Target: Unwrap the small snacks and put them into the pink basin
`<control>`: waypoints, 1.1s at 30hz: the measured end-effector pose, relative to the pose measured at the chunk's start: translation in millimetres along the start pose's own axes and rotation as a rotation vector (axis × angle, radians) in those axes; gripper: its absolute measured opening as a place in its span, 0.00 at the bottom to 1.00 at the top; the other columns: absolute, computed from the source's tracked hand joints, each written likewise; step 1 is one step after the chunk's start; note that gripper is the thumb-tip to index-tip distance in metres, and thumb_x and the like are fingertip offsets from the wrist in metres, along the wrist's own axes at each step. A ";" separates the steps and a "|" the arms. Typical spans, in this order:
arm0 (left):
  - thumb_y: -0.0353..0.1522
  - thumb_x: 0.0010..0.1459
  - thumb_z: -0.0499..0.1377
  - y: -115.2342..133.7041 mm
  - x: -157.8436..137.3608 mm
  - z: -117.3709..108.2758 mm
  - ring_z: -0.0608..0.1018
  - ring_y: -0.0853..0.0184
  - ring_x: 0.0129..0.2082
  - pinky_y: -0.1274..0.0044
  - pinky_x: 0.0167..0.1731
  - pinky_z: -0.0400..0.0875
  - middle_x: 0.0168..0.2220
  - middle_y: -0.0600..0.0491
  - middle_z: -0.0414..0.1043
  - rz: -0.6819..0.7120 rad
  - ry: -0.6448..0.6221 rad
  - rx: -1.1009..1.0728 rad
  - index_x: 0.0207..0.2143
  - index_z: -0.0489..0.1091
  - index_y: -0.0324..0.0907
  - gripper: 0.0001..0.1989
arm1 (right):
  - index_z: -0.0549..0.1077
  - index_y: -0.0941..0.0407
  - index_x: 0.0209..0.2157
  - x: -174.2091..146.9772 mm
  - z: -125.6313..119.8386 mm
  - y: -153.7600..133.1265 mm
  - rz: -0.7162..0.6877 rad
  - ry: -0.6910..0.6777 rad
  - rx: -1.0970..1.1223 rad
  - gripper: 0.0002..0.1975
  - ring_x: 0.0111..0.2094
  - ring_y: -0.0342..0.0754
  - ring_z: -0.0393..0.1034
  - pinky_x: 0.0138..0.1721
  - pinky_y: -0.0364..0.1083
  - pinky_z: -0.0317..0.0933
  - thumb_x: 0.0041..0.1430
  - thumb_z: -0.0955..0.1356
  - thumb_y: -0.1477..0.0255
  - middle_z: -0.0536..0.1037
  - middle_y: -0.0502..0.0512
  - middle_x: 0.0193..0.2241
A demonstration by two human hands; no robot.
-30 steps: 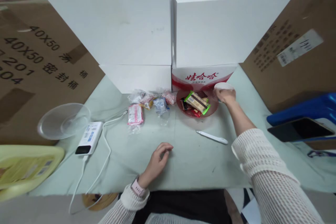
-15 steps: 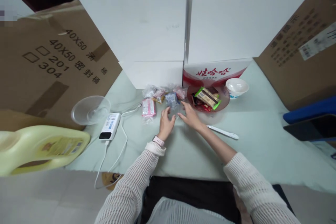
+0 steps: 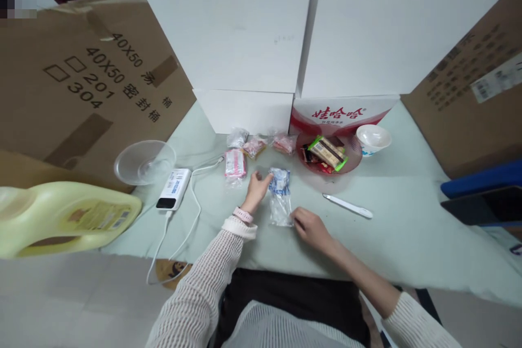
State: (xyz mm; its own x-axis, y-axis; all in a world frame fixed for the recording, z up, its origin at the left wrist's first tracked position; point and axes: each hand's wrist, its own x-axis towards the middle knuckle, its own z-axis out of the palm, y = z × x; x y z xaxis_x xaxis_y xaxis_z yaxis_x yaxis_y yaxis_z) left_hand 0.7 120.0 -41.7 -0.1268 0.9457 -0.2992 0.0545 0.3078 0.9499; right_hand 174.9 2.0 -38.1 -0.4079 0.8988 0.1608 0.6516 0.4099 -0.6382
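A clear plastic bag (image 3: 280,211) with a blue-and-white packet (image 3: 279,180) in its far end lies flat in front of me. At the bag's near right corner, my right hand (image 3: 312,228) is closed, its fingers pinching the plastic edge. My left hand (image 3: 256,190) is at the left of the blue part, fingers apart and the tips at its edge. Behind it are several small wrapped things: a pink-and-white packet (image 3: 235,164), a silvery bag (image 3: 237,137), and two reddish bags, one left (image 3: 254,147) and one right (image 3: 283,143).
A reddish clear bowl (image 3: 354,166) holds wrapped snacks, beside a white bowl (image 3: 373,138). A white-handled knife (image 3: 347,206) lies at right. Leftward are a power bank (image 3: 174,187) with cables, a clear plastic bowl (image 3: 118,166) and a yellow jug (image 3: 93,217). White boxes (image 3: 228,38) stand behind.
The blue-and-white packet in its bag has come from the group of packets towards me. My right hand moved nearer and closed on the bag's edge; my left hand stayed close to the packet.
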 end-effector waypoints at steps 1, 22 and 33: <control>0.38 0.39 0.67 1.8 0.2 2.6 0.72 0.58 0.42 0.71 0.42 0.63 0.37 0.46 0.70 -0.010 -0.011 0.029 0.41 0.64 0.37 0.27 | 0.70 0.56 0.34 -9.9 -0.5 -6.3 -0.016 -0.026 0.018 0.10 0.32 0.47 0.68 0.34 0.45 0.62 0.57 0.58 0.77 0.73 0.56 0.30; 0.34 0.40 0.68 18.8 -78.8 21.9 0.76 0.66 0.28 0.72 0.35 0.70 0.29 0.50 0.74 -0.241 -0.430 -0.361 0.33 0.70 0.36 0.17 | 0.68 0.47 0.47 -38.6 -11.6 11.0 -0.186 0.359 -0.153 0.18 0.59 0.56 0.51 0.54 0.62 0.55 0.55 0.63 0.77 0.60 0.56 0.57; 0.37 0.43 0.65 -1.9 -114.8 26.1 0.76 0.59 0.41 0.71 0.41 0.69 0.42 0.47 0.74 -0.322 -0.585 -0.565 0.43 0.70 0.38 0.23 | 0.67 0.55 0.40 10.3 -34.1 -12.4 0.181 0.485 0.191 0.12 0.56 0.56 0.56 0.55 0.60 0.51 0.54 0.64 0.67 0.65 0.62 0.51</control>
State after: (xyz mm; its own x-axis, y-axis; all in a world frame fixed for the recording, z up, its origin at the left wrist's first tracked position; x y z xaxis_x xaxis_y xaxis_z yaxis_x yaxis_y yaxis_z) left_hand 41.0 13.6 -11.5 0.4857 0.7709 -0.4122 -0.4154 0.6184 0.6671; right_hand 184.4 11.5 -2.9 0.0706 0.9396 0.3349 0.5376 0.2470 -0.8062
